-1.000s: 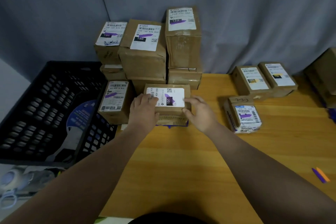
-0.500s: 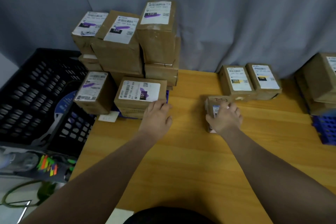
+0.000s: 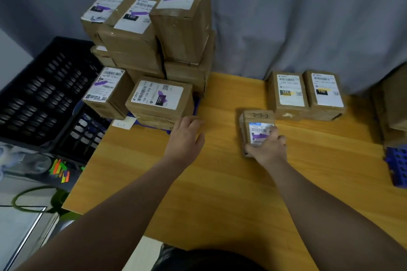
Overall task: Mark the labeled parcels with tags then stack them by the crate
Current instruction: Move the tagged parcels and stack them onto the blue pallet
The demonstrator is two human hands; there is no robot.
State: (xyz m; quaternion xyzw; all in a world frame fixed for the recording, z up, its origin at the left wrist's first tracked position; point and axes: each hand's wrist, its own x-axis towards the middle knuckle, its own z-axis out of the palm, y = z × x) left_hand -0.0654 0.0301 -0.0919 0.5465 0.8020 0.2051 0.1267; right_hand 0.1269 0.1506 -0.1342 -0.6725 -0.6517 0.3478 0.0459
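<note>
A small cardboard parcel [image 3: 256,124] with a white label and a purple tag lies mid-table, "2-3-3" written on its far face. My right hand [image 3: 269,146] grips its near end, fingers curled over the label. My left hand [image 3: 186,137] hovers with relaxed fingers just in front of a flat tagged parcel [image 3: 159,99] marked 150. That parcel sits at the foot of a stack of tagged parcels [image 3: 158,26] beside the black crate [image 3: 44,94].
Two labelled parcels [image 3: 307,94] with yellow-marked labels sit at the back right against the grey curtain. More boxes [image 3: 394,105] stand at the right edge above a blue rack [image 3: 396,166]. Coloured tags [image 3: 59,170] lie below the crate, off the wooden table [image 3: 209,193].
Both hands let go of the flat 150 parcel at the stack. My right hand moved right onto the small parcel and now grips it; my left hand drew back slightly.
</note>
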